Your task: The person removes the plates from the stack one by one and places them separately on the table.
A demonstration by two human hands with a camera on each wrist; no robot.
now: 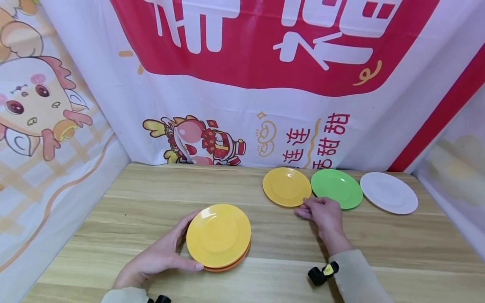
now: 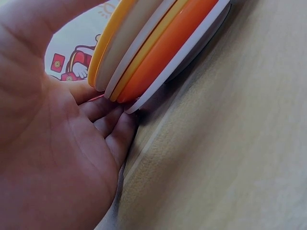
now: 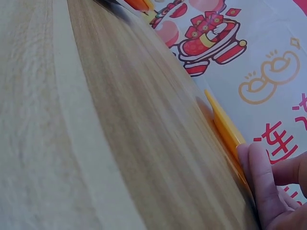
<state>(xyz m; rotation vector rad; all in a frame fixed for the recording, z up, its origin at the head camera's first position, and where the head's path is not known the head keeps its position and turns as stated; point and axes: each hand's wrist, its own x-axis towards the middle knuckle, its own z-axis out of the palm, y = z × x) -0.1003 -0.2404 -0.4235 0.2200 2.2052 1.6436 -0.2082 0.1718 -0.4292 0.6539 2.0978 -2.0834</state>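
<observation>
A stack of plates with a yellow plate (image 1: 219,235) on top stands left of the table's middle. My left hand (image 1: 161,257) holds it from the left, thumb at the near rim and fingers round the far side. Seen edge-on in the left wrist view, the stack includes an orange plate (image 2: 160,55) and white ones under the top. Farther back on the right, a deeper yellow plate (image 1: 286,186) lies on the table. At its near right rim, my right hand (image 1: 323,214) pinches the edge between thumb and fingers; the exact contact is partly hidden.
Right of the deeper yellow plate, a green plate (image 1: 336,187) and a white plate (image 1: 388,192) lie in a row along the wooden table's (image 1: 151,189) back edge. A printed cloth (image 1: 250,126) hangs behind; more cloth flanks both sides.
</observation>
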